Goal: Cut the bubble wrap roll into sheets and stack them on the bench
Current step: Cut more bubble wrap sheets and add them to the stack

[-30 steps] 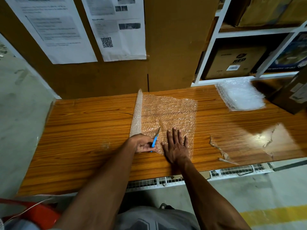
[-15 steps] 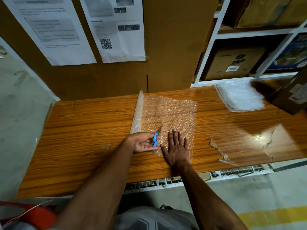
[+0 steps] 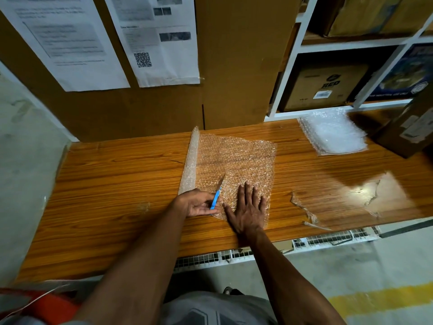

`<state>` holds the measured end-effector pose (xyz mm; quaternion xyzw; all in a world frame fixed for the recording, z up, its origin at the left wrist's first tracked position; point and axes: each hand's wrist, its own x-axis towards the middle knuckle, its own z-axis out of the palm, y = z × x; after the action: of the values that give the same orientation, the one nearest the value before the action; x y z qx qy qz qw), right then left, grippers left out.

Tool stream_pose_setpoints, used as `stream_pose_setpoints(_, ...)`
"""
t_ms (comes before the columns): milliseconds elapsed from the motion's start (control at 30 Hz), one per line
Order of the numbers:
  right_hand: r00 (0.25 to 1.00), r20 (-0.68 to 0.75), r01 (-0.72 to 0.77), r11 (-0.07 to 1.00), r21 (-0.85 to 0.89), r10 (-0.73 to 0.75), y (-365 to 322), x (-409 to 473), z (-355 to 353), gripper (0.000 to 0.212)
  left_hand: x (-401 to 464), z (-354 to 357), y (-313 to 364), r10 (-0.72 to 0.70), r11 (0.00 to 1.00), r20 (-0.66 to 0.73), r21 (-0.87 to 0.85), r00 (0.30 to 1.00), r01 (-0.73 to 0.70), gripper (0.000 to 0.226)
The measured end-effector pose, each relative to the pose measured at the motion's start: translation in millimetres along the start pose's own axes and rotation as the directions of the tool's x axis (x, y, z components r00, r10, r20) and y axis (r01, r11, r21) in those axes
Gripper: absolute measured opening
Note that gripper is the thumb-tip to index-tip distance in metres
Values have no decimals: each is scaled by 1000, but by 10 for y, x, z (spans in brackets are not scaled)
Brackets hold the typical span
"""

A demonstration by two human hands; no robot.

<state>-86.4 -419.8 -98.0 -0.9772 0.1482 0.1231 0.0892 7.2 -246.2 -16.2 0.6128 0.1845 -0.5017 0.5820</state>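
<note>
Bubble wrap roll (image 3: 190,160) lies mid bench (image 3: 112,195), loose sheet (image 3: 236,165) spread flat beside it. Left hand (image 3: 199,204) pinches blue knife (image 3: 216,198), blade on sheet. Right hand (image 3: 248,207) flat, fingers straight, pressing sheet near front edge. Wrap looks light, soft, slippery; hold down close to cut. Cut sheets stack (image 3: 332,134) at back right.

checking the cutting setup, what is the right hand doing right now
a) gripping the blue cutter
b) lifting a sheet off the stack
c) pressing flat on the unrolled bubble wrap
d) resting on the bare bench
c: the right hand lies flat with straight fingers on the unrolled bubble wrap, while the left hand holds the blue cutter; the stack of sheets sits untouched far to the right.
</note>
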Motion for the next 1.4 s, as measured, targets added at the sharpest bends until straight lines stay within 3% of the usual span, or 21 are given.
stream_pose_setpoints(200, 1000, 9, -2, 1000, -8, 2, 14, -5, -14, 98, 69, 23, -56, 36, 999, -63, 12, 997, -35, 17)
stream_pose_setpoints(400, 1000, -11, -13, 1000, 24, 13, 57, -2, 1, 104, 86, -1, -49, -9, 999, -44, 41, 999, 11, 10)
stream_pose_setpoints(700, 1000, 11, -13, 1000, 10, 13, 76, -16, -18, 104, 78, 99, 77, -27, 995, -51, 96, 998, 31, 18)
stream_pose_setpoints(1033, 1000, 26, -13, 1000, 1, 13, 109, -19, -52, 108, 246, 160, 44, 37, 999, -97, -25, 995, -39, 9)
stream_pose_setpoints(1400, 997, 72, -8, 1000, -1, 8, 106, -44, -137, 109, 177, 247, 158, 2, 997, -96, 73, 995, 5, 16)
